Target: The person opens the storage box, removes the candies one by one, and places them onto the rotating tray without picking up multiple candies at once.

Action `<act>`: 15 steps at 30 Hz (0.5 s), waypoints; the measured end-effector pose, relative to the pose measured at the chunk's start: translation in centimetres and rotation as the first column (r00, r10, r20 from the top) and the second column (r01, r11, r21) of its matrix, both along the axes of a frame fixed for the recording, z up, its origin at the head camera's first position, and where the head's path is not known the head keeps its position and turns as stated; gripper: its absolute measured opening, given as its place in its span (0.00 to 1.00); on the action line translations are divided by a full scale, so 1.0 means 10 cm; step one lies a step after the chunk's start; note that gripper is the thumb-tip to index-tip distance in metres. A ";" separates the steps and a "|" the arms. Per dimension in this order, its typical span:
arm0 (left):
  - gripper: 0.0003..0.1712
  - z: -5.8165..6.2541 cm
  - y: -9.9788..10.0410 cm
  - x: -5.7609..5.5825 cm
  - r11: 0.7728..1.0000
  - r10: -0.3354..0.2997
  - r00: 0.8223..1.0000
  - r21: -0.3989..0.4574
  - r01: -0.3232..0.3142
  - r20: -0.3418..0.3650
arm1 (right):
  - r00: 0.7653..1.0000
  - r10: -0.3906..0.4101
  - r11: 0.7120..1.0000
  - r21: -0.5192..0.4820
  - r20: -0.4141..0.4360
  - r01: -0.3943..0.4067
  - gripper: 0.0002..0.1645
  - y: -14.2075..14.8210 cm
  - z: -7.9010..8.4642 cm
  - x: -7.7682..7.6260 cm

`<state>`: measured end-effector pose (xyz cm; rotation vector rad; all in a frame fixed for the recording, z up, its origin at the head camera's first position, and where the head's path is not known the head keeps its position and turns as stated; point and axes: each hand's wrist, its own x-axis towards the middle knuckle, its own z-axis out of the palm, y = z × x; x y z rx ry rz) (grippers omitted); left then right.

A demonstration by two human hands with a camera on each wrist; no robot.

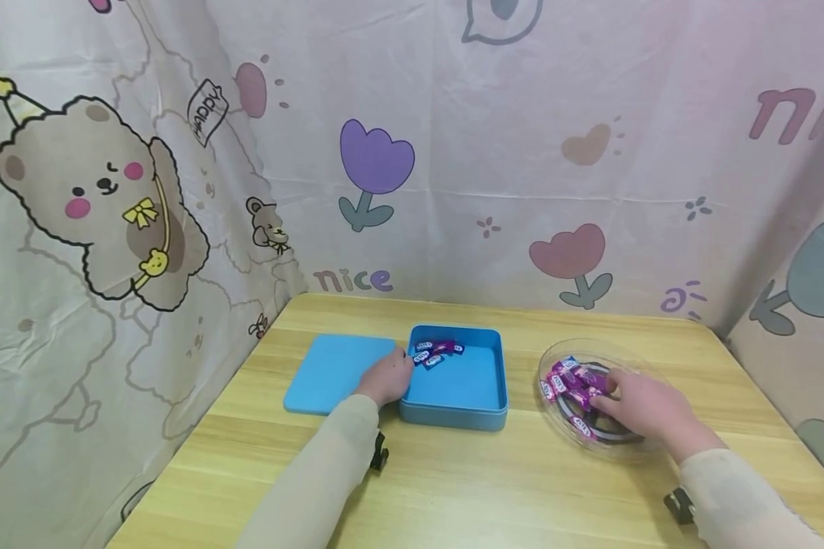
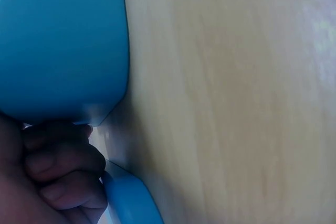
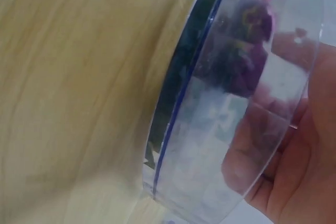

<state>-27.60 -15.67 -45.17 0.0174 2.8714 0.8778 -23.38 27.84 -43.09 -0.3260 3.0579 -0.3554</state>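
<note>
A square blue box (image 1: 484, 374), lidless, holds several small purple-and-white wrapped candies (image 1: 434, 361) near its back left corner. My left hand (image 1: 387, 377) grips its left side, fingers curled against the wall; the box wall (image 2: 63, 40) rises above those fingers in the left wrist view. My right hand (image 1: 648, 404) reaches into a round clear plastic tray (image 1: 556, 427) and pinches a purple wrapped candy (image 1: 593, 380). More wrapped candies (image 1: 559, 381) lie there. Behind the tray's clear wall (image 3: 210, 145), in the right wrist view, the fingers look curled and blurred.
The flat blue lid (image 1: 326, 374) lies on the wooden table (image 1: 481, 488), left of the box and partly behind the left hand. Bare tabletop separates box and tray. A patterned curtain (image 1: 453, 229) hangs along the table's back and sides.
</note>
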 end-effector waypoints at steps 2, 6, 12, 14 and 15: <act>0.30 0.00 0.01 -0.01 1.000 0.007 1.000 0.005 -0.007 0.003 | 1.000 -0.001 0.999 -0.038 -0.003 0.000 0.23 0.00 0.01 0.01; 0.30 0.00 0.02 -0.02 1.000 0.007 1.000 -0.001 -0.007 -0.002 | 0.999 0.014 0.995 -0.095 -0.041 -0.018 0.18 -0.05 0.05 0.00; 0.30 -0.01 0.02 -0.02 1.000 0.002 1.000 -0.010 -0.002 -0.005 | 0.995 0.022 0.993 -0.117 -0.102 -0.034 0.12 -0.24 0.13 -0.03; 0.30 -0.01 0.01 -0.02 1.000 0.004 1.000 -0.013 -0.004 -0.006 | 0.995 0.027 0.990 -0.132 -0.101 -0.040 0.11 -0.35 0.16 -0.04; 0.30 -0.01 0.01 -0.02 1.000 0.006 1.000 -0.012 -0.006 -0.006 | 0.994 0.034 0.988 -0.147 -0.105 -0.049 0.09 -0.41 0.18 -0.05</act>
